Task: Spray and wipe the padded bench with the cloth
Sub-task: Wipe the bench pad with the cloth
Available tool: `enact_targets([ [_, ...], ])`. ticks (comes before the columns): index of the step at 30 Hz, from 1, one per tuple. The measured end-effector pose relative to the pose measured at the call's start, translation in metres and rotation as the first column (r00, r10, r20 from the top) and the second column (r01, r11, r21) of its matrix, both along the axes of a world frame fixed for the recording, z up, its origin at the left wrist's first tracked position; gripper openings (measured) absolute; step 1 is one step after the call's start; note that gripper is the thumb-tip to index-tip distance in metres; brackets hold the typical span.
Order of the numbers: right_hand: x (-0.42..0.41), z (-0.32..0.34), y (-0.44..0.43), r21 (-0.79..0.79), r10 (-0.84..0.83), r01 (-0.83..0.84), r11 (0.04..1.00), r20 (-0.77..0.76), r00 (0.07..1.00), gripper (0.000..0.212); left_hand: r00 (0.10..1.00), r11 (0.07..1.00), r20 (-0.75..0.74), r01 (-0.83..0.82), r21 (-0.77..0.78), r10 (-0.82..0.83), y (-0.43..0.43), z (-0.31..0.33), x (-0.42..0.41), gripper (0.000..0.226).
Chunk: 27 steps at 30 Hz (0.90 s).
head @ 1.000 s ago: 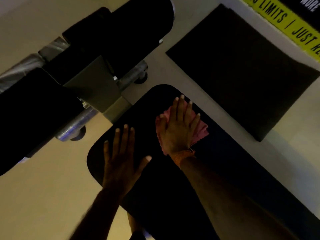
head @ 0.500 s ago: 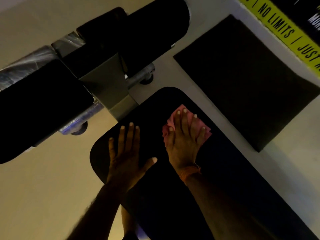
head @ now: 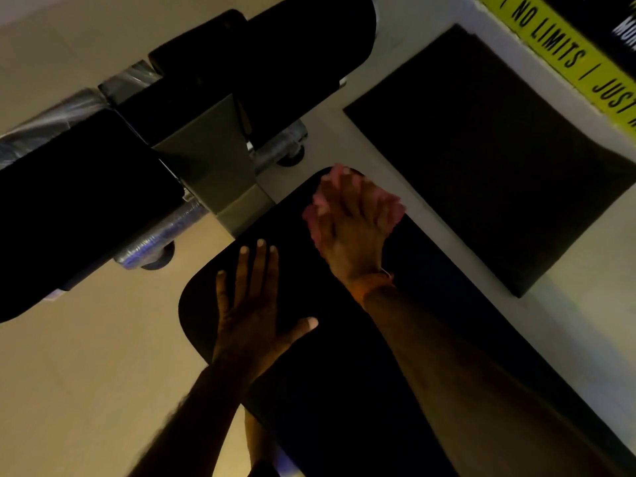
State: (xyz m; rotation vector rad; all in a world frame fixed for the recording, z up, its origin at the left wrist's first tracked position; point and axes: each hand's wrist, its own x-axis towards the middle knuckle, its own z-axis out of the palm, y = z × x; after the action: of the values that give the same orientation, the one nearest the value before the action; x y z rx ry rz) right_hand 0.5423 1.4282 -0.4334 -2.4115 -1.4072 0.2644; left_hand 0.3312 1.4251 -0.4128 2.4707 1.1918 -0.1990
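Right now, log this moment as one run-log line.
phase: wipe | right hand: flat on pink cloth, far end of padded bench | left hand: flat on bench, apart from cloth

Light dim, warm. Smooth beige floor (head: 86,356) carries a dark square mat (head: 481,160); a yellow-green strip lettered "NO LIMITS" (head: 550,46) runs top right. Black-padded grey-framed machine (head: 206,160) upper left, with plastic-wrapped steel tube (head: 151,242).

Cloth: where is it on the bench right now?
Head view: the pink cloth lies under the right hand at the far rounded end of the bench, to the right of the left hand, which rests flat on it.
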Motion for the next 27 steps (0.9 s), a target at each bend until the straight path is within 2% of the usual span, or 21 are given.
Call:
enact_targets([
  [1,-0.003,-0.005,-0.012,-0.004,0.191,-0.191,0.982,0.082,0.978,0.058,1.000,1.000,0.003,-0.010,0.002,0.010,-0.002,0.001,-0.001,0.120],
  [2,0.001,-0.005,-0.027,-0.055,0.372,-0.368,0.928,0.153,0.916,0.058,1.000,1.000,0.007,-0.021,-0.004,0.021,-0.005,0.003,-0.001,0.120],
  [3,0.015,-0.001,-0.034,-0.095,0.466,-0.456,0.885,0.180,0.866,0.059,0.999,0.999,0.013,-0.030,-0.019,0.031,-0.009,0.004,-0.003,0.121],
  [4,0.031,0.001,-0.031,-0.107,0.474,-0.462,0.880,0.182,0.861,0.061,0.999,0.999,0.021,-0.038,-0.033,0.038,-0.011,0.005,-0.004,0.124],
  [5,0.044,0.005,-0.020,-0.092,0.387,-0.377,0.922,0.153,0.909,0.063,0.999,0.998,0.025,-0.041,-0.048,0.042,-0.013,0.005,-0.006,0.127],
  [6,0.052,0.009,-0.004,-0.082,0.230,-0.223,0.971,0.095,0.969,0.063,0.999,0.997,0.025,-0.040,-0.062,0.042,-0.014,0.005,-0.006,0.130],
  [7,0.052,0.013,0.009,-0.099,0.105,-0.102,0.990,0.029,0.994,0.063,0.999,0.997,0.025,-0.039,-0.068,0.041,-0.015,0.005,-0.006,0.133],
  [8,0.042,0.012,0.015,-0.107,0.069,-0.067,0.992,0.008,0.998,0.065,0.999,0.997,0.026,-0.041,-0.064,0.043,-0.015,0.005,-0.005,0.134],
  [10,0.011,0.006,-0.003,-0.100,0.224,-0.217,0.971,0.057,0.973,0.063,0.998,0.997,0.026,-0.052,-0.062,0.054,-0.016,0.007,-0.004,0.136],
  [12,-0.005,0.002,-0.062,-0.135,0.372,-0.355,0.925,0.135,0.918,0.058,0.999,0.995,0.022,-0.048,-0.085,0.050,-0.024,0.010,-0.002,0.139],
  [14,0.009,0.001,-0.121,-0.172,0.350,-0.318,0.932,0.202,0.915,0.063,0.999,0.993,0.016,-0.048,-0.104,0.050,-0.035,0.013,-0.001,0.141],
  [17,0.030,0.008,-0.141,-0.208,0.017,0.013,0.978,0.141,0.990,0.061,0.999,0.990,0.011,-0.032,-0.136,0.033,-0.055,0.014,0.003,0.142],
  [18,0.023,0.011,-0.140,-0.205,-0.040,0.062,0.977,0.110,0.993,0.061,0.999,0.990,0.015,-0.026,-0.138,0.029,-0.061,0.014,0.003,0.141],
  [19,0.011,0.013,-0.144,-0.197,-0.009,0.025,0.980,0.083,0.997,0.063,1.000,0.990,0.014,-0.026,-0.138,0.028,-0.066,0.014,0.004,0.141],
  [22,0.000,0.006,-0.188,-0.229,0.337,-0.296,0.928,0.172,0.926,0.068,1.000,0.989,0.008,-0.008,-0.147,0.009,-0.083,0.015,0.008,0.140],
  [23,0.014,0.002,-0.202,-0.248,0.328,-0.276,0.929,0.204,0.922,0.068,1.000,0.989,0.004,0.002,-0.145,-0.001,-0.087,0.016,0.009,0.140],
  [24,0.028,0.002,-0.210,-0.246,0.202,-0.148,0.958,0.215,0.955,0.068,1.000,0.990,0.001,0.012,-0.141,-0.012,-0.090,0.016,0.009,0.140],
  [25,0.038,0.001,-0.212,-0.219,-0.004,0.051,0.974,0.209,0.978,0.066,1.000,0.990,-0.004,0.019,-0.138,-0.020,-0.092,0.016,0.010,0.141],
  [26,0.037,0.001,-0.208,-0.198,-0.185,0.224,0.954,0.196,0.963,0.064,1.000,0.991,-0.007,0.021,-0.135,-0.022,-0.093,0.015,0.010,0.141],
  [27,0.026,0.001,-0.204,-0.181,-0.257,0.284,0.942,0.160,0.953,0.065,1.000,0.992,-0.006,0.018,-0.127,-0.019,-0.093,0.014,0.009,0.140],
])
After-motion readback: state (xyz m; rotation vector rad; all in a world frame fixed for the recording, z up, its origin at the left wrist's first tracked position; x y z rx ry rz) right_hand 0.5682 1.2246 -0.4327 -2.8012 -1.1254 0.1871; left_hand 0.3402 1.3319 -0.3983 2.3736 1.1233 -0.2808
